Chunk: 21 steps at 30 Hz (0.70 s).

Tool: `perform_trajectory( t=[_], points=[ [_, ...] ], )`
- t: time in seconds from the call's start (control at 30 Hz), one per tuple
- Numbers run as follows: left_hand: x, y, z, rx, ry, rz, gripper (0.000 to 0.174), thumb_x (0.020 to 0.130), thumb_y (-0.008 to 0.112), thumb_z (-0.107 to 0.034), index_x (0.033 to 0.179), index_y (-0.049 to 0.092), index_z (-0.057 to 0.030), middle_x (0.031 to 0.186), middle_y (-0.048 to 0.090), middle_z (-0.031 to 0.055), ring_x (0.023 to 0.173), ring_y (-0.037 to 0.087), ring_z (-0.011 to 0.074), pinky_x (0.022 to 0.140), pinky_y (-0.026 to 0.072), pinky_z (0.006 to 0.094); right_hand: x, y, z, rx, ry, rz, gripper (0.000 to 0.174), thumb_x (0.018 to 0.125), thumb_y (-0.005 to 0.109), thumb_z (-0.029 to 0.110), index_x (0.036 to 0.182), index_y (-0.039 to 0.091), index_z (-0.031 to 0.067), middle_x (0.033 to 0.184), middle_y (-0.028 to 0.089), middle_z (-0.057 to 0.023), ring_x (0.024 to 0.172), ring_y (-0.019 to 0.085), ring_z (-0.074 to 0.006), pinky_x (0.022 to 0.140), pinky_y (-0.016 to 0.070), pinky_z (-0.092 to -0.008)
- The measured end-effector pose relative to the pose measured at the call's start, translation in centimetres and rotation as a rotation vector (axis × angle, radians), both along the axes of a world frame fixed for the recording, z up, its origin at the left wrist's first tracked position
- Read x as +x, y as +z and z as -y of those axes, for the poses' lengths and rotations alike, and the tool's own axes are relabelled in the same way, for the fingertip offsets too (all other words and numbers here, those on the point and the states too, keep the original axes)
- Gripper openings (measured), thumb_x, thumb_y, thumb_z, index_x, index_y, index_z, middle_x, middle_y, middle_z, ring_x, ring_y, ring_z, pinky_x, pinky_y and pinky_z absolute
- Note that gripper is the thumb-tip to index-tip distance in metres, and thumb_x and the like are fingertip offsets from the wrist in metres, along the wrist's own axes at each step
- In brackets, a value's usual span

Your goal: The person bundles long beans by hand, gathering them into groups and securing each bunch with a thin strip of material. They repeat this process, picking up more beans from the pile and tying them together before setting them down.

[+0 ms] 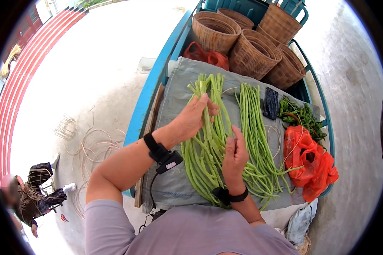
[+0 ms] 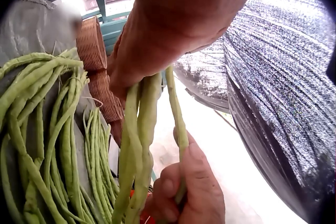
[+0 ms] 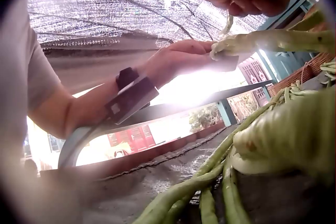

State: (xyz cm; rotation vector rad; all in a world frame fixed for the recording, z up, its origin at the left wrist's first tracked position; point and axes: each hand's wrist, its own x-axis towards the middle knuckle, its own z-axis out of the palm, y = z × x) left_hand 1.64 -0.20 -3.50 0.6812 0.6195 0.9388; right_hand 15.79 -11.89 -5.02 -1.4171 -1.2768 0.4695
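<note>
My left hand [image 1: 195, 117] grips several long green yard-long beans [image 1: 209, 136] near their upper ends. The beans hang from it, over others spread on the grey cloth. Facing it, my right hand [image 1: 236, 159] pinches one bean between thumb and curled fingers, clearest in the left wrist view, where this bean [image 2: 177, 111] stands apart from the held bunch [image 2: 142, 140]. A second bundle of beans [image 1: 253, 123] lies just right of the hands. From the right wrist view, bean ends [image 3: 268, 43] stick out beside my left hand [image 3: 181, 58].
Grey cloth [image 1: 170, 106] covers the bed of a blue-railed cart [image 1: 149, 89]. Behind stand woven baskets [image 1: 253, 53]. To the right lie a dark phone [image 1: 270, 103], green peppers [image 1: 304, 117] and red plastic bags [image 1: 308, 159]. A seated person [image 1: 36, 191] is at the lower left, near cane coils [image 1: 98, 148].
</note>
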Motion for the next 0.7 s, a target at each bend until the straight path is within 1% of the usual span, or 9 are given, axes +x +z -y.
perform_trajectory(
  t=[0.1,0.17,0.27,0.3,0.4,0.5,0.6,0.7],
  points=[
    [0.1,0.9,0.2,0.028,-0.025,0.027,0.032,0.104,0.031,-0.035,0.108,0.047,-0.0075,0.111,0.058,0.0109,0.094,0.055,0.0172,0.081,0.0477,0.0333,0.3,-1.2,-0.2,0.006,0.031,0.060,0.031,0.093,0.058,0.011,0.122,0.059,0.0026,0.075,0.057,-0.0052,0.064,0.048,-0.0091,0.060,0.0427,-0.0248],
    [0.0,1.3,0.4,0.077,-0.037,0.040,0.034,0.104,0.029,-0.035,0.110,0.047,-0.0066,0.111,0.059,0.0115,0.095,0.056,0.0183,0.083,0.0482,0.0345,0.3,-1.0,0.1,-0.027,0.058,0.095,0.031,0.092,0.059,0.010,0.121,0.059,0.0026,0.076,0.057,-0.0072,0.063,0.048,-0.0100,0.060,0.0429,-0.0248],
    [-0.2,0.8,0.0,0.021,-0.065,0.083,0.032,0.104,0.032,-0.034,0.109,0.046,-0.0057,0.104,0.059,0.0103,0.094,0.058,0.0188,0.085,0.0494,0.0362,0.2,-0.5,0.3,-0.071,0.089,0.138,0.030,0.090,0.061,0.010,0.120,0.060,0.0029,0.076,0.058,-0.0098,0.062,0.051,-0.0132,0.059,0.0440,-0.0262],
    [-0.3,0.9,0.1,-0.005,-0.066,0.083,0.031,0.104,0.033,-0.033,0.109,0.046,-0.0056,0.101,0.059,0.0092,0.092,0.058,0.0186,0.085,0.0498,0.0365,0.1,-0.4,0.3,-0.086,0.098,0.150,0.030,0.090,0.061,0.010,0.119,0.061,0.0030,0.076,0.059,-0.0106,0.061,0.053,-0.0146,0.059,0.0444,-0.0269],
    [-0.3,1.3,0.2,-0.049,-0.057,0.088,0.027,0.103,0.036,-0.030,0.107,0.045,-0.0056,0.091,0.056,0.0061,0.083,0.057,0.0177,0.084,0.0510,0.0369,0.2,-0.3,0.2,-0.032,0.130,0.228,0.036,0.088,0.064,0.016,0.121,0.060,0.0037,0.084,0.063,-0.0113,0.066,0.059,-0.0222,0.062,0.0469,-0.0331],
    [0.0,0.9,0.3,-0.066,-0.030,0.099,0.022,0.102,0.041,-0.028,0.105,0.045,-0.0062,0.084,0.051,0.0034,0.075,0.053,0.0160,0.080,0.0514,0.0365,0.5,0.7,-1.2,0.287,-0.031,0.775,0.055,0.084,0.068,0.027,0.131,0.050,0.0049,0.096,0.065,-0.0121,0.074,0.062,-0.0302,0.068,0.0479,-0.0397],
    [0.3,1.1,0.8,-0.113,-0.015,0.112,0.019,0.101,0.046,-0.025,0.102,0.045,-0.0065,0.079,0.047,0.0016,0.070,0.050,0.0142,0.074,0.0504,0.0356,-0.8,0.5,-2.0,0.139,0.133,0.438,0.077,0.079,0.071,0.034,0.141,0.034,0.0054,0.104,0.063,-0.0135,0.081,0.063,-0.0322,0.072,0.0477,-0.0420],
    [0.5,1.2,1.2,-0.122,-0.013,0.122,0.017,0.098,0.053,-0.023,0.098,0.046,-0.0072,0.073,0.045,-0.0001,0.066,0.048,0.0132,0.070,0.0483,0.0336,-1.7,0.9,-2.1,-0.397,0.279,0.187,0.079,0.079,0.069,0.033,0.141,0.028,0.0051,0.096,0.065,-0.0169,0.080,0.063,-0.0357,0.069,0.0479,-0.0438]
  ],
)
